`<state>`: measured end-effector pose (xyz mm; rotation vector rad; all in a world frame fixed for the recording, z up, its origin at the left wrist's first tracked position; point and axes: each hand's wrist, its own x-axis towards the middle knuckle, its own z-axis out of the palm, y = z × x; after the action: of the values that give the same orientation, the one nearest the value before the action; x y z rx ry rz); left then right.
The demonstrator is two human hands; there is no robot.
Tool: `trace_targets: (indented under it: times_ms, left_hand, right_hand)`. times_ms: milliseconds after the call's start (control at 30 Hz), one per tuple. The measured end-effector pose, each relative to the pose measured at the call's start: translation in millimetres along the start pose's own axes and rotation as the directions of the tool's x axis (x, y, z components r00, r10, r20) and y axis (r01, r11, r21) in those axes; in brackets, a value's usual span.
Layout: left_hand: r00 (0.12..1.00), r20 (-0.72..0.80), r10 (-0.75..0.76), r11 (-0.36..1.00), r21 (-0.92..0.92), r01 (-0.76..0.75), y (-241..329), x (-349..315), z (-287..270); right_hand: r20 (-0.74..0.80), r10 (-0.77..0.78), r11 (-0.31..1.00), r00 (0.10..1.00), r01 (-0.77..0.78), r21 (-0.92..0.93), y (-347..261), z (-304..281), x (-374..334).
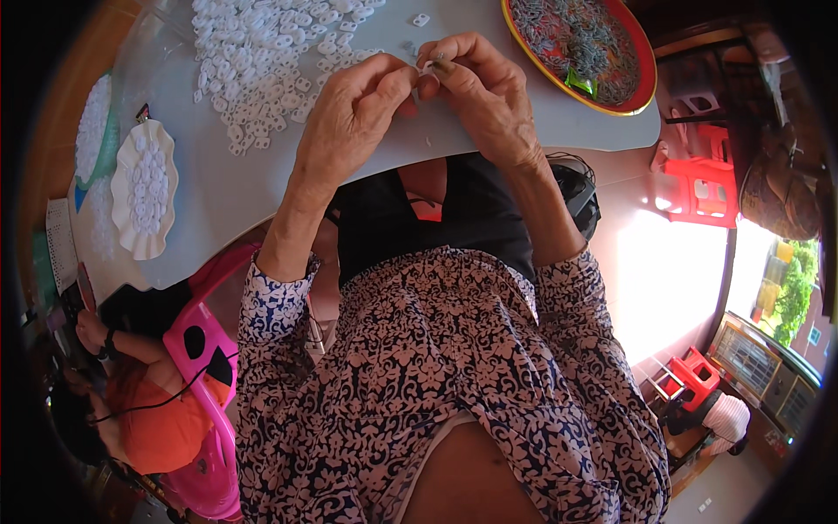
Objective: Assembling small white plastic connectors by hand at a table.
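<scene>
My left hand (pixel 349 113) and my right hand (pixel 493 100) meet above the near part of the table, fingertips pinched together. Between them shows a small white plastic piece (pixel 427 67), mostly covered by the fingers. A tiny grey metal bit (pixel 439 57) shows at my right fingertips; its shape is too small to make out. Left of my hands spreads a large heap of small white plastic pieces (pixel 253 52) with holes in them. To the right stands a round red tray with a yellow rim (pixel 648 80), holding many small grey metal parts (pixel 602 44).
A scalloped white dish (pixel 125 188) of white pieces stands at the table's left, beside a greenish container (pixel 109 140) of similar pieces. A green wrapper (pixel 580 83) lies in the tray. A person in orange (pixel 161 419) sits on a pink chair (pixel 201 349); red stools (pixel 703 188) stand right.
</scene>
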<state>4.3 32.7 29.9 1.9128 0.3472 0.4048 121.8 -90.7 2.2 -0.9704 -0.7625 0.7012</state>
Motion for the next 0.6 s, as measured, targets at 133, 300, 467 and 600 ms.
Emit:
trace_targets:
  times_ms: [133, 300, 467, 600]
  left_hand:
    - [0.997, -0.001, -0.083, 0.962, -0.262, 0.08, -0.5, 2.3, 5.0]
    - [0.986, -0.058, -0.157, 0.883, -0.456, 0.114, -0.9, 5.4, 1.2]
    - [0.982, -0.127, -0.138, 0.865, -0.498, 0.057, -4.4, 8.0, 2.8]
    - [0.983, -0.136, -0.124, 0.851, -0.524, 0.034, -4.1, 7.2, 7.2]
  right_hand:
    - [-0.032, -0.037, 0.998, 0.999, 0.036, -0.047, 0.6, -1.0, 1.4]
    - [-0.074, 0.03, 0.995, 0.997, -0.036, -0.09, -1.8, -1.9, -0.4]
    - [-0.074, -0.04, 0.989, 0.996, 0.029, -0.144, -1.9, 4.9, -0.8]
    - [-0.077, -0.049, 0.991, 0.996, 0.039, -0.127, -1.8, 7.3, -1.2]
